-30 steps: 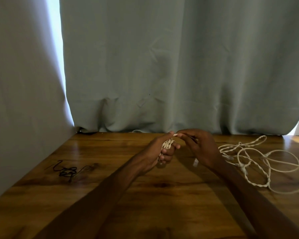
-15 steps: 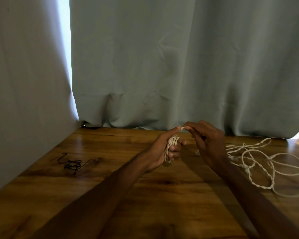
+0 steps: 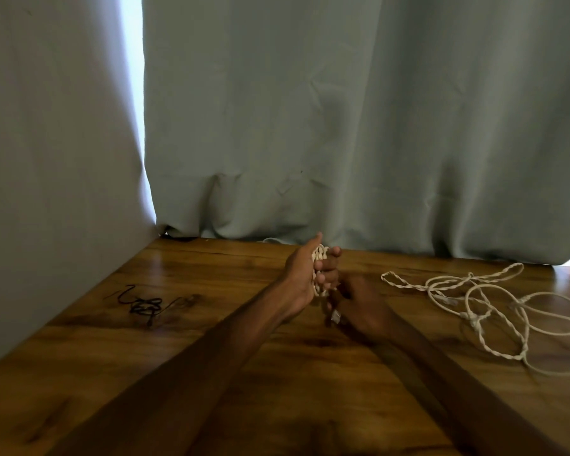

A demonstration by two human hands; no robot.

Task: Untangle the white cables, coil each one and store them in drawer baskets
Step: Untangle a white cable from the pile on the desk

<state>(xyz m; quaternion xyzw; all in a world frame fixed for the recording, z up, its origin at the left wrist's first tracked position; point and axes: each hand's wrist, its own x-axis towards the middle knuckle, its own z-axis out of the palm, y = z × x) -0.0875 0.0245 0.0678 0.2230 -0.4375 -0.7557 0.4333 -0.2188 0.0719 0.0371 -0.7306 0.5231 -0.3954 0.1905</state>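
The twisted white cable [image 3: 320, 273] is wound in tight loops around the fingers of my left hand [image 3: 298, 278] at frame centre. Its white plug end is held in my right hand [image 3: 359, 307], just below. The tangled white cables [image 3: 474, 311] lie flat at right of the frame in loose overlapping loops, partly twisted together.

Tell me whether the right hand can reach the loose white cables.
Probably yes. The loose cables lie to the right of the right hand, only bare table between. But it seems to pinch the end of the coil in the left hand, so it would let go first.
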